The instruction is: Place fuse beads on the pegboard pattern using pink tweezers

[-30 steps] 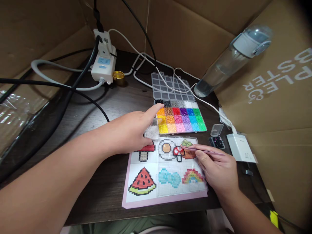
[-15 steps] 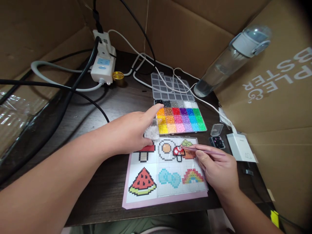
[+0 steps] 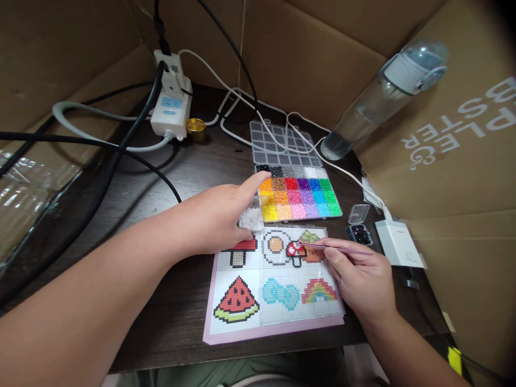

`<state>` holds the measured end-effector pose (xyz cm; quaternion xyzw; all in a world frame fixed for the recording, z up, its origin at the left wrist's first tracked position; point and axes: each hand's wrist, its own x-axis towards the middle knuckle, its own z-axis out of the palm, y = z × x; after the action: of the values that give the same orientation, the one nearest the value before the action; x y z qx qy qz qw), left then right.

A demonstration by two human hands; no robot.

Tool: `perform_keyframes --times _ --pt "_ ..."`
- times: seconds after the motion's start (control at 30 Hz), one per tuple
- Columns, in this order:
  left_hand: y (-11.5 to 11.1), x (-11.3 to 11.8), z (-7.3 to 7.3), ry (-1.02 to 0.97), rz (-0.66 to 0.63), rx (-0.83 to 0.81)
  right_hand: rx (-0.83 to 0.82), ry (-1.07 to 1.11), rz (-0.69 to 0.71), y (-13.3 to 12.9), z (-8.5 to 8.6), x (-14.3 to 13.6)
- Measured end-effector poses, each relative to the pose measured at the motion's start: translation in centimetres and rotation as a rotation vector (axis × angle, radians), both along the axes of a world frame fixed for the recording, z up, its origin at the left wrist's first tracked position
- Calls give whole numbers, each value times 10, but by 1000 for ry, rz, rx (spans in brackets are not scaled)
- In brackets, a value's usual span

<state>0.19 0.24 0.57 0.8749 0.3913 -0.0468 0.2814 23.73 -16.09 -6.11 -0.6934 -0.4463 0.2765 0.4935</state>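
My left hand [image 3: 220, 217] grips a small clear box of white beads [image 3: 250, 219] between thumb and fingers, its index finger stretched toward the bead case [image 3: 300, 196]. A pair of pink tweezers [image 3: 346, 249] is pinched in my right hand [image 3: 365, 279], the tips over a red-and-white mushroom of beads [image 3: 296, 251]. That mushroom sits on a clear pegboard [image 3: 278, 320], which lies over a printed pattern sheet [image 3: 231, 332] showing a watermelon, a bow and a rainbow. Whether the tweezer tips hold a bead is too small to tell.
A small open box of dark beads [image 3: 358, 234] and a white charger [image 3: 399, 244] lie at the right. Behind stand a water bottle [image 3: 363, 107], a gold cup [image 3: 195, 129] and a power strip [image 3: 171, 105]. Cables cross the table, and cardboard walls [image 3: 306, 54] surround it.
Both hands stay nearly where they were, with the box and the tweezers held as before. The view has shifted very slightly.
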Motion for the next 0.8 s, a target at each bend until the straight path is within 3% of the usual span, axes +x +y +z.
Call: perform_keyframes --times 0.8 --pt "-1 0 -3 -8 10 34 6 -64 25 -1 1 -1"
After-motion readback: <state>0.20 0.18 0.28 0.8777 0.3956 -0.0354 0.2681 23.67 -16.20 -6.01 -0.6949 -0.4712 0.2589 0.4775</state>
